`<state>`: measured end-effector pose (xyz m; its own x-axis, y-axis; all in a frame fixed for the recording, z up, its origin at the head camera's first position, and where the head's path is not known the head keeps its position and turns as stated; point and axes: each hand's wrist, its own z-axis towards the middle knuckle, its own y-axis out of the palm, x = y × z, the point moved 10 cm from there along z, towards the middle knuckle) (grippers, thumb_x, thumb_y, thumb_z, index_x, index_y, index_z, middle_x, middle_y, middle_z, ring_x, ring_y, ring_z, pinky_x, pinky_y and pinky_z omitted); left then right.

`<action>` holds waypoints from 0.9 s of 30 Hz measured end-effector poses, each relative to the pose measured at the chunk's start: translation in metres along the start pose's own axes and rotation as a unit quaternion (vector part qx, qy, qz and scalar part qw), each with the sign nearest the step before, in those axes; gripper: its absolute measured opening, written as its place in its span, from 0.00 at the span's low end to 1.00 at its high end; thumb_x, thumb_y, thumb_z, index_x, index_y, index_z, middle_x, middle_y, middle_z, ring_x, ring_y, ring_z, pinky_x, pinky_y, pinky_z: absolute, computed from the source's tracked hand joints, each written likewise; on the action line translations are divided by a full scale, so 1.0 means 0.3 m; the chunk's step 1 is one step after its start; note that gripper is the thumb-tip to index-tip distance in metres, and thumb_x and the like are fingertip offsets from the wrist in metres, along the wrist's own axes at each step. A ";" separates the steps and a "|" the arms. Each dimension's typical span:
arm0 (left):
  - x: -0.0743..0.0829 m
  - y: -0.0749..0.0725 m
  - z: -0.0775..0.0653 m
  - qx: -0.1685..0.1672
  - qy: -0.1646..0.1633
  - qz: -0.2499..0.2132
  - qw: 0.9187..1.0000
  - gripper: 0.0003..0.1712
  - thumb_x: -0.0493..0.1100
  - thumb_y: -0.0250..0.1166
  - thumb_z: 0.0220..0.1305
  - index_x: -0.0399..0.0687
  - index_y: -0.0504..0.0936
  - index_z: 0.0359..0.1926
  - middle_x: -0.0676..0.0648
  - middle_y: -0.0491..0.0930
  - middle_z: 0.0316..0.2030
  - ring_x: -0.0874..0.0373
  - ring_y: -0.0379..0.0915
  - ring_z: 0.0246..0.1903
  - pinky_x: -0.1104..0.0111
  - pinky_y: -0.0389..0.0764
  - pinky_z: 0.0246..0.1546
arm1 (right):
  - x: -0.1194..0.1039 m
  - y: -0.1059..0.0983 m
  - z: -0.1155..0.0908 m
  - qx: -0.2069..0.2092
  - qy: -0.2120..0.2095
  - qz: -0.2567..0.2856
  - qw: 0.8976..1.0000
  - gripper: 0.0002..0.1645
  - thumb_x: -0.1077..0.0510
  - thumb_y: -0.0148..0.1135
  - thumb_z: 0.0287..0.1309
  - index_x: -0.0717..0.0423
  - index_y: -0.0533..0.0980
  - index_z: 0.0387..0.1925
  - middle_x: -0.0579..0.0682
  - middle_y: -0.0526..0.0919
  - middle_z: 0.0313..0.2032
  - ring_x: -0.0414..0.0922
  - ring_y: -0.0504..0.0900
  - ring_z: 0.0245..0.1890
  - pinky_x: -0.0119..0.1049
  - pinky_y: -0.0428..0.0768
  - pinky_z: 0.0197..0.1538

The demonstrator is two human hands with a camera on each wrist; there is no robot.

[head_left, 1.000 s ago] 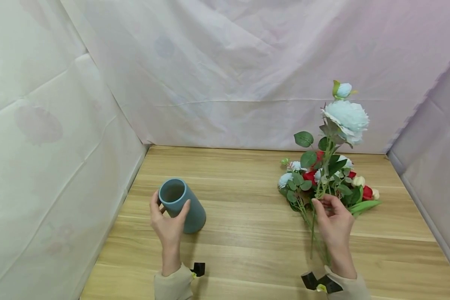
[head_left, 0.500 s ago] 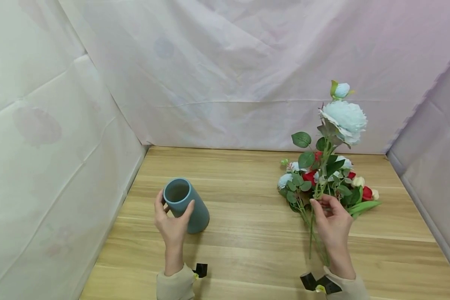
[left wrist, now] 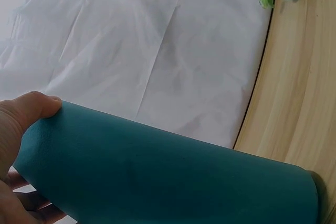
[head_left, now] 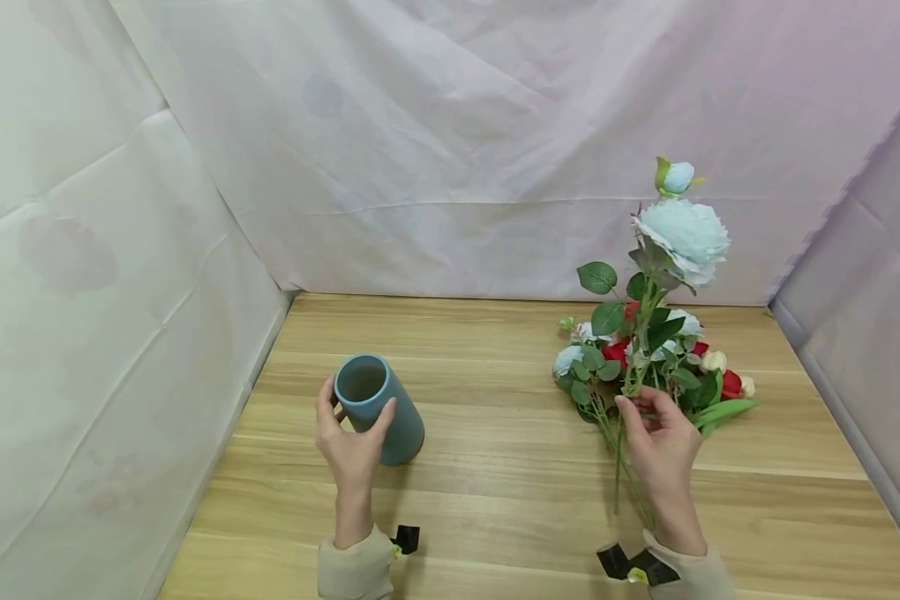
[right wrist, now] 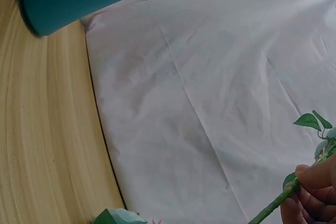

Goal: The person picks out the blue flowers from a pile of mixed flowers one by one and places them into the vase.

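A blue-grey cylindrical vase [head_left: 401, 421] stands on the left part of the table, its mouth facing up. Near its rim my left hand [head_left: 351, 446] grips it, thumb on the right side and fingers round the left; the left wrist view shows the thumb [left wrist: 39, 107] against the vase wall [left wrist: 168, 177]. Over on the right, my right hand [head_left: 663, 446] pinches the green stem [right wrist: 275, 203] of a pale blue peony [head_left: 686, 237]. That flower is held upright, with a small bud [head_left: 677, 177] above the bloom and the stem's end hanging below the hand.
Behind the right hand lies a pile of artificial flowers, with red roses [head_left: 615, 353], pale blue blooms [head_left: 567, 361], cream buds [head_left: 713, 361] and green leaves [head_left: 723, 412]. Pale cloth [head_left: 450, 150] hangs behind and beside the wooden table [head_left: 487, 467].
My left hand and the vase have moved a little to the right. The right hand, with the peony, has shifted slightly left. Both grips are the same.
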<state>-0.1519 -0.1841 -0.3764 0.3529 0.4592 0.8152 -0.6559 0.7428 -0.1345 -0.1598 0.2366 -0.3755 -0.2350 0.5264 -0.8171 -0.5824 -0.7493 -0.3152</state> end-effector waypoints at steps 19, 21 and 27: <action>-0.030 0.051 -0.016 -0.028 -0.011 -0.015 0.999 0.43 0.34 0.77 0.39 0.38 0.69 0.60 0.41 0.75 0.52 0.45 0.69 0.50 0.51 0.68 0.44 | -0.005 0.006 0.000 -0.004 0.011 0.000 1.000 0.06 0.69 0.68 0.48 0.67 0.79 0.30 0.57 0.81 0.26 0.24 0.72 0.25 0.15 0.69 0.27; -0.028 0.055 -0.017 -0.027 -0.012 -0.013 0.999 0.43 0.33 0.77 0.39 0.38 0.69 0.60 0.41 0.75 0.52 0.46 0.69 0.50 0.51 0.68 0.44 | -0.009 0.006 0.000 -0.004 0.012 0.000 1.000 0.06 0.68 0.68 0.49 0.68 0.79 0.30 0.58 0.81 0.25 0.24 0.72 0.25 0.15 0.69 0.27; -0.024 0.068 -0.016 -0.027 -0.020 -0.021 0.999 0.44 0.30 0.77 0.36 0.34 0.69 0.59 0.37 0.74 0.52 0.42 0.69 0.50 0.51 0.68 0.44 | -0.016 0.008 0.001 -0.002 0.005 -0.006 1.000 0.06 0.69 0.68 0.49 0.69 0.79 0.29 0.60 0.81 0.25 0.23 0.72 0.25 0.15 0.69 0.27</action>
<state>-0.1645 -0.1699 -0.3879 0.3517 0.4076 0.8427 -0.6031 0.7872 -0.1290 -0.1602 0.2324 -0.3723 -0.2212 0.5312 -0.8178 -0.5815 -0.7451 -0.3267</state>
